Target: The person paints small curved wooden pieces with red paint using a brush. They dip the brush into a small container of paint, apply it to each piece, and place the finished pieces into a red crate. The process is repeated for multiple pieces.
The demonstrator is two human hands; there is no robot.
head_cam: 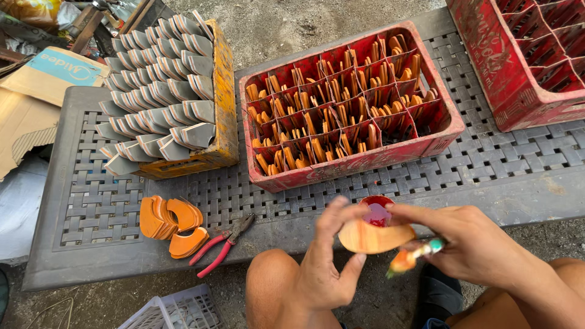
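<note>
My left hand (326,259) grips a curved orange-tan piece (373,237) from below, over my knee. My right hand (472,244) touches the piece's top edge with its fingers and clasps a small brush (414,256) with an orange-stained tip. Just behind the piece stands a small red cup of red paint (377,212) at the table's front edge. A red compartmented crate (347,167) behind it is packed with many orange pieces standing on edge.
A yellow crate (224,109) at the left holds rows of grey pieces. A loose stack of orange pieces (170,222) and red-handled pliers (220,244) lie on the grey woven table (97,201). Another red crate (524,73) sits far right; a white basket (177,311) below.
</note>
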